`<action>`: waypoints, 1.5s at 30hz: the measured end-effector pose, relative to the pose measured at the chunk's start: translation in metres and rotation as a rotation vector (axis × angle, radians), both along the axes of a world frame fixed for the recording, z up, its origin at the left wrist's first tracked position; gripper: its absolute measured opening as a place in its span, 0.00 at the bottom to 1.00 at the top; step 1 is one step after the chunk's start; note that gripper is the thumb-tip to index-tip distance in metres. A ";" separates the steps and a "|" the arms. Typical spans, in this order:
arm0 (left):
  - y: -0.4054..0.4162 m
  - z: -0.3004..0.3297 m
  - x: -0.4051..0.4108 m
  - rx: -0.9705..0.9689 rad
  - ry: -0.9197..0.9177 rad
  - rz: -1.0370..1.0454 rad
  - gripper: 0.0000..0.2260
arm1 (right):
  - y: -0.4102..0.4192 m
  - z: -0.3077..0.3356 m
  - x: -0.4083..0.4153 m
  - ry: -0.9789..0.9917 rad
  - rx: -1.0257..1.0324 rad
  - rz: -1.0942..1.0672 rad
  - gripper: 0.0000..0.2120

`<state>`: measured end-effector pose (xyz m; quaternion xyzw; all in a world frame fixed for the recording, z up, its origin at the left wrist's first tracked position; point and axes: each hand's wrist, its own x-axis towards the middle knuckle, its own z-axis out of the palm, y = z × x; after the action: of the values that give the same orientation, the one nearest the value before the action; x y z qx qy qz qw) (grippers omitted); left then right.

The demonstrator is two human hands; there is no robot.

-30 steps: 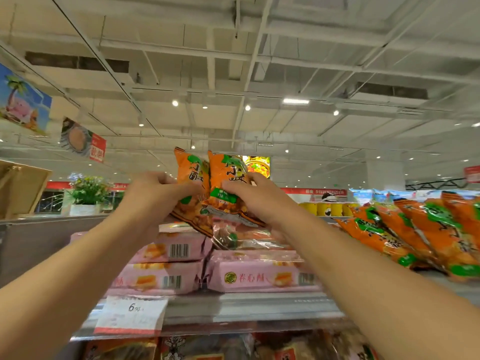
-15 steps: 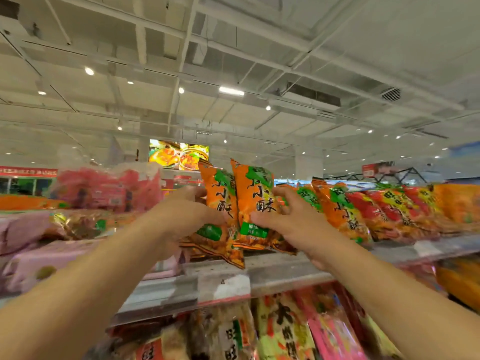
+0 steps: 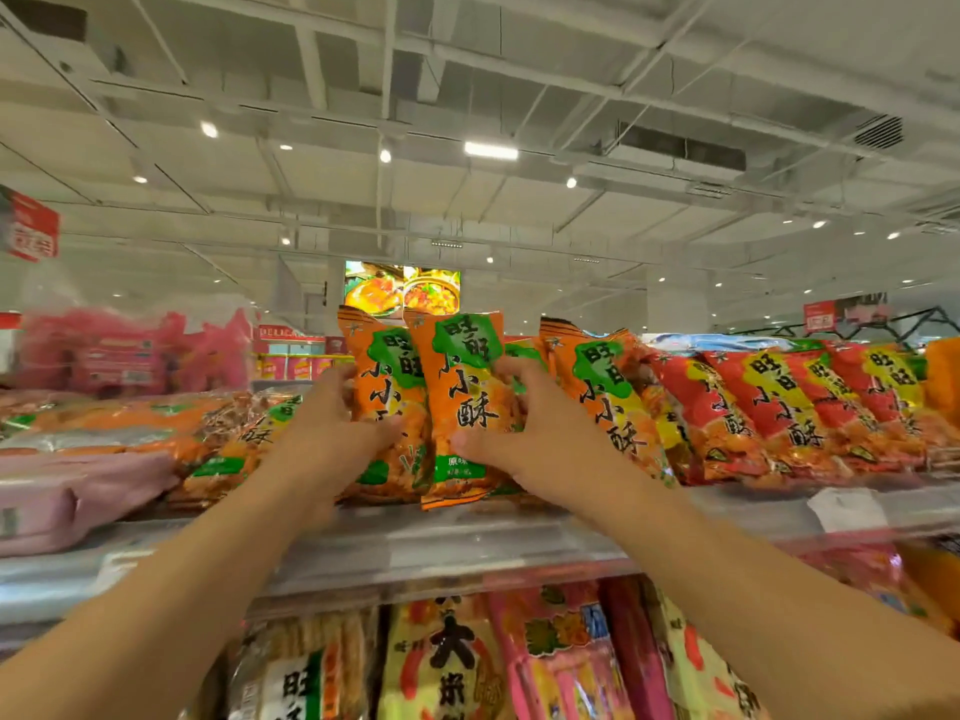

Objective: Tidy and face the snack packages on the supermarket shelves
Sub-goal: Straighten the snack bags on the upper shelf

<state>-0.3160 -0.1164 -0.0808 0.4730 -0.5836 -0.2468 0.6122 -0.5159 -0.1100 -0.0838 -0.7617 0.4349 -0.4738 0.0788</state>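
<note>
Snack packets: two orange ones, upright and face-out, sit at the front of the top shelf (image 3: 467, 548), bottoms at or just above the shelf edge; can't tell if they're fully seated.

Left packet (image 3: 382, 402) is half hidden behind the right packet (image 3: 460, 407), which overlaps it in front.

Step in hand, my read: standing this pair up and squaring it into the row. Facing is about done; placement isn't.

Grip:
- Left hand (image 3: 332, 433): fingers curled round the left edge of the left packet, thumb across its front. Clamped on it.
- Right hand (image 3: 524, 433): fingers wrapped round the right edge of the right packet, thumb pressing low on its front. Clamped on it.
- Both hands squeeze inward, so the two packets are pressed together.

Neighbours:
- Just right, almost touching the right hand: another orange packet (image 3: 602, 397) leaning back, then a row of red packets (image 3: 779, 407), also leaning.
- Left: orange packets lying flat (image 3: 218, 433), and a pink pack (image 3: 78, 491) beside them.

Next move needs, I'd guess: push the pair back until it seats and leans like the row on the right, close the gap to that orange packet, then let go gently. Bags are puffy and light, so they may tip forward on release. The flat ones on the left look undone.
</note>
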 end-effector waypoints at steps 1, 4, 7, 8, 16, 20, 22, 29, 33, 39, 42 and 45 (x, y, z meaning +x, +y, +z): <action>0.000 -0.002 0.003 0.036 -0.025 0.023 0.31 | -0.001 -0.004 0.004 0.080 -0.059 -0.048 0.40; 0.001 0.002 0.011 0.167 -0.082 0.006 0.29 | 0.001 -0.010 0.013 0.173 -0.170 -0.126 0.40; 0.002 0.010 0.018 0.187 -0.166 0.056 0.33 | 0.001 -0.006 0.019 0.094 -0.169 -0.086 0.39; 0.002 0.012 0.020 0.196 -0.179 0.058 0.33 | 0.000 -0.005 0.023 0.080 -0.163 -0.068 0.39; -0.001 0.004 0.025 0.102 -0.399 0.119 0.37 | -0.001 -0.007 0.021 0.230 -0.093 -0.193 0.35; -0.003 0.004 0.023 0.076 -0.511 0.126 0.43 | -0.005 -0.004 0.021 0.402 -0.064 -0.394 0.35; -0.003 0.005 0.020 0.080 -0.565 0.133 0.43 | -0.005 -0.004 0.022 0.394 -0.052 -0.412 0.35; -0.007 -0.003 0.020 0.043 -0.555 0.074 0.43 | -0.005 -0.023 0.027 0.423 -0.142 -0.494 0.32; -0.005 -0.002 0.014 0.059 -0.660 0.136 0.44 | -0.007 -0.027 0.029 0.338 -0.130 -0.457 0.33; 0.012 -0.009 0.008 -0.262 -0.932 0.331 0.34 | -0.002 -0.022 -0.019 0.310 -0.451 -0.644 0.25; 0.013 -0.016 -0.016 -0.305 -1.145 0.246 0.28 | -0.006 -0.012 -0.063 0.381 -0.141 -0.802 0.32; 0.007 -0.028 -0.036 -0.200 -1.245 0.168 0.27 | -0.013 -0.021 -0.077 0.450 0.004 -0.713 0.36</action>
<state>-0.3520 -0.1093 -0.1088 0.5126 -0.8112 0.1791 0.2170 -0.5928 -0.1233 -0.1050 -0.6480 0.6785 -0.2922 -0.1855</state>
